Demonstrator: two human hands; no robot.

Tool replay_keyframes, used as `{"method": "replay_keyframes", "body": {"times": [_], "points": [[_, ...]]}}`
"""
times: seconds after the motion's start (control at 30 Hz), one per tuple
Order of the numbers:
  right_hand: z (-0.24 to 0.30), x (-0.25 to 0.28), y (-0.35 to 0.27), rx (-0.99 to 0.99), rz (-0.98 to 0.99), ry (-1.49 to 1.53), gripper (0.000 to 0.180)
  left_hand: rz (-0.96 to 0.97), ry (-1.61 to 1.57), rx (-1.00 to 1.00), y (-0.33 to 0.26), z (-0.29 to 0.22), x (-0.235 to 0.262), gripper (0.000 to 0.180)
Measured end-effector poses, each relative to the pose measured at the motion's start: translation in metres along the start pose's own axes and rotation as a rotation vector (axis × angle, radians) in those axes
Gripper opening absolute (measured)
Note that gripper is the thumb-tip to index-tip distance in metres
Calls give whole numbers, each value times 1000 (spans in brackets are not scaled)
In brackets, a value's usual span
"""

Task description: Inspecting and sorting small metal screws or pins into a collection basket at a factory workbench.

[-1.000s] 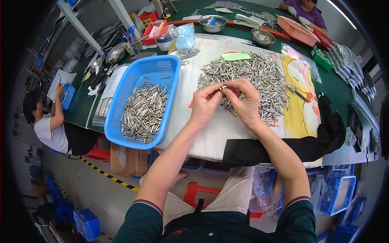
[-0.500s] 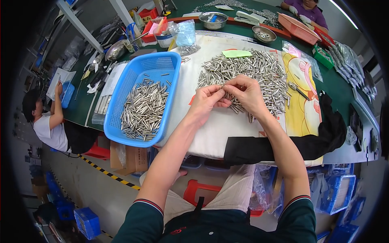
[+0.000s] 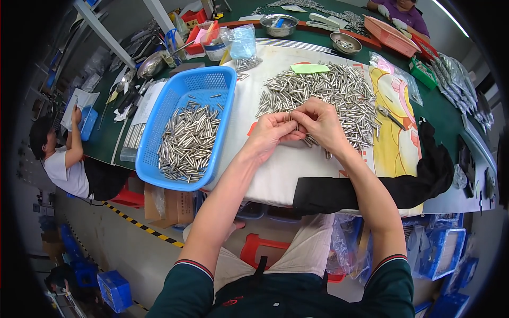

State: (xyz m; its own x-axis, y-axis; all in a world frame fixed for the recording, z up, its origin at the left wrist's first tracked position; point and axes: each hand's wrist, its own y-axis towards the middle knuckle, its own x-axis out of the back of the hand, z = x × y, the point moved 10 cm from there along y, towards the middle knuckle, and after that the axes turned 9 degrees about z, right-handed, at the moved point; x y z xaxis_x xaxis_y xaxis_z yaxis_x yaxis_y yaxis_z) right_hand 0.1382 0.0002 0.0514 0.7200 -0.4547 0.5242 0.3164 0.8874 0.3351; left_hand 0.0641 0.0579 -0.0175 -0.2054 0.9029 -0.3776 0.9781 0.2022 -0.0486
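Note:
My left hand [image 3: 271, 135] and my right hand [image 3: 319, 124] meet at the near edge of a wide heap of short silvery metal pins [image 3: 344, 100]. The fingertips of both are pinched together around a few small metal pins, mostly hidden by the fingers. To the left of my hands, a blue plastic basket [image 3: 229, 100] with perforated sides holds another pile of metal pins [image 3: 190, 142]. A light green slip of paper [image 3: 309, 69] lies on the far side of the heap.
Black cloth [image 3: 366, 193] lies along the table's near edge, under my right forearm. A metal-ended tool [image 3: 391, 117] rests right of the heap. Steel bowls [image 3: 279, 25] and a pink basket [image 3: 389, 36] stand farther back. One person [image 3: 66, 153] sits at left, another [image 3: 405, 18] at the far right.
My fingers have shifted slightly against each other at the same spot. The heap, the basket and the other things look unmoved.

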Motion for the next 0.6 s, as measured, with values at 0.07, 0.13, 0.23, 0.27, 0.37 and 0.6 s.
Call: {"method": "replay_keyframes", "body": {"times": [0.07, 0.13, 0.23, 0.27, 0.37, 0.6], "points": [[-3, 1, 1, -25, -3, 57, 13, -15, 10, 4, -1, -1, 2, 20], [-6, 2, 2, -50, -5, 115, 15, -30, 19, 8, -2, -2, 1, 21], [-9, 8, 1, -164, -11, -77, 24, -35, -16, -15, -2, -7, -3, 22], [-6, 2, 2, -168, 73, -158, 31, 13, -3, -18, -1, -8, -9, 23], [5, -8, 0, -118, 169, -295, 42, 99, 19, -20, 0, -8, -16, 25], [-7, -35, -5, -168, 456, 31, 40, 277, -26, 80, -8, -4, -32, 30]]}}
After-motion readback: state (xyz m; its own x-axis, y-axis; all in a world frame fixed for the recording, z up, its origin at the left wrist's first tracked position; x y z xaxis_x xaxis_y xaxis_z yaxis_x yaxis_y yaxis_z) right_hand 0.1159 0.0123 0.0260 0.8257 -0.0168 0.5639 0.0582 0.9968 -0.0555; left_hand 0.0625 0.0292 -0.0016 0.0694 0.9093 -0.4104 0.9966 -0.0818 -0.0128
